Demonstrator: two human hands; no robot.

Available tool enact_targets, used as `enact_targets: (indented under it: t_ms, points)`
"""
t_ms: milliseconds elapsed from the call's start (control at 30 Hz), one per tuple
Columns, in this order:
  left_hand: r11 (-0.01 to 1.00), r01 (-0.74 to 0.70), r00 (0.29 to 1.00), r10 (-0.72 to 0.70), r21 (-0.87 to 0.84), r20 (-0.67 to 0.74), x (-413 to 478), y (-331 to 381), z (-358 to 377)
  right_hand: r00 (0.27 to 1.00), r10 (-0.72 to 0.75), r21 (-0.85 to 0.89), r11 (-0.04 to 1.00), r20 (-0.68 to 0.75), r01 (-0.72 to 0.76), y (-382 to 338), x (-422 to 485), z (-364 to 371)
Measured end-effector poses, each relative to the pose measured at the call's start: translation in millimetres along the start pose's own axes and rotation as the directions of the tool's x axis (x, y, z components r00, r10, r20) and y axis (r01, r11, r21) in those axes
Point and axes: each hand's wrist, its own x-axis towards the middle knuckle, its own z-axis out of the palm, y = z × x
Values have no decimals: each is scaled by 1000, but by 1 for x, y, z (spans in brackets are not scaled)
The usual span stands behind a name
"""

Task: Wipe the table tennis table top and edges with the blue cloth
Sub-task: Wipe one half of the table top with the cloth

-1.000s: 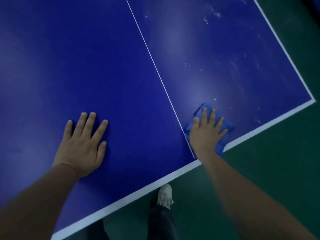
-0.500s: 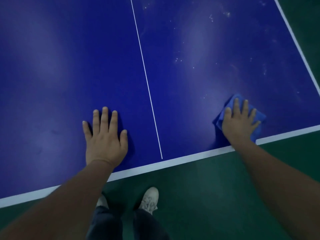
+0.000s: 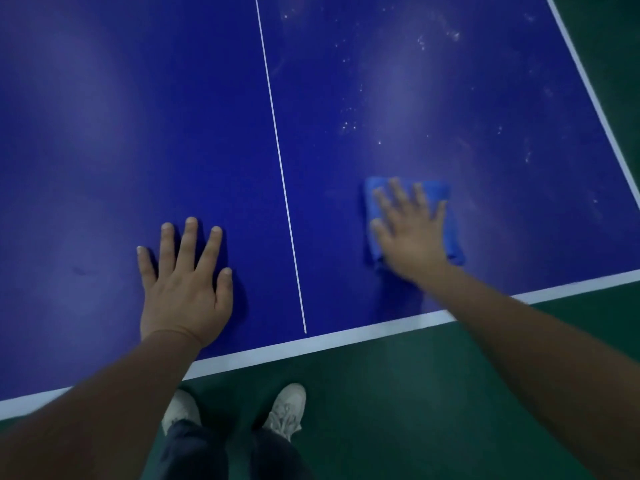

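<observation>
The left hand (image 3: 183,282) lies flat on the table top (image 3: 104,133), palm down, fingers straight and spread; it grasps nothing. The right hand (image 3: 410,233) lies flat on the blue cloth (image 3: 450,216), fingers straight and spread, pressing the cloth against the surface rather than curling round it (this hand appears slightly blurred).

The cloth is folded into a rough rectangle. It shows beyond the right fingertips, along the little-finger side and past the thumb side, and it rests wholly on the blue surface.

A thin white centre line (image 3: 277,150) runs between the two hands, nearer the left hand. The white end border (image 3: 311,344) passes under both wrists, on the near side of the hands. A second white border (image 3: 588,88) runs along the side edge, well to the right of the right hand.

White specks (image 3: 349,124) are scattered on the surface beyond the right hand. Below the near edge, two pale shoes (image 3: 285,408) stand on the green floor (image 3: 415,410), between the forearms.
</observation>
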Motion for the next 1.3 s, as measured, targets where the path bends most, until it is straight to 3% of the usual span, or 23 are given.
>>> enact_targets:
  t_ms: [67,133,200,267,333,367,433,467,533,633,700,767,833,933,1000,1067,1100,1167,1200,1300]
  points:
    - [1000,2,1000,-2,5,2,-1,0,0,915,402,104,909,32,-403,26,29,-12]
    - [1000,-2,1000,1,6,10,0,-1,-1,819,571,180,802,50,-570,7,43,-14]
    - [1000,-5,1000,5,6,15,0,0,-2,892,451,126,885,15,-449,-48,42,-7]
    - [1000,-3,1000,3,10,18,0,0,-2,999,37,74,997,-23,-35,-109,19,5]
    - [1000,1,1000,-1,10,14,0,0,-1,940,-340,29,940,-17,340,-131,-5,12]
    - [1000,-1,1000,1,13,14,0,-1,-1,912,-409,25,912,-7,409,-119,0,10]
    - [1000,-2,1000,2,18,14,1,-4,0,962,-273,3,962,-9,273,-76,24,4]
    - [1000,-3,1000,3,19,14,1,-5,0,993,-114,0,993,7,114,-51,35,-1]
    - [1000,-9,1000,9,18,15,1,-3,1,984,170,34,984,55,-172,-4,41,-8]
    - [1000,-10,1000,10,23,25,2,-4,1,961,266,55,961,69,-270,-15,31,-8]
    - [1000,-12,1000,11,28,29,2,-4,1,991,123,-6,992,43,-123,-63,32,-3]
    - [999,-17,1000,16,32,27,2,-4,1,991,-129,-25,991,34,130,-126,39,2]
    - [999,-20,1000,19,26,17,2,-3,1,938,-347,4,938,5,347,-183,50,8]
    - [999,-18,1000,18,33,13,1,-4,3,870,-493,45,869,3,493,-203,91,4]
    - [999,-26,1000,25,28,13,0,-4,3,916,-402,-8,916,20,402,-160,128,-3]
    - [999,-27,1000,27,20,13,0,-5,2,993,-118,-40,992,-4,118,-84,162,-9]
    - [1000,-26,1000,26,17,14,0,-5,2,998,60,-18,998,-10,-60,-40,174,-14]
    - [1000,-26,999,26,17,19,0,-4,2,933,360,95,928,25,-361,27,180,-24]
    - [999,-26,999,26,18,23,0,-4,2,898,438,127,889,45,-440,42,178,-27]
    - [1000,-25,999,25,15,26,-1,-3,1,883,468,146,873,22,-466,9,170,-24]
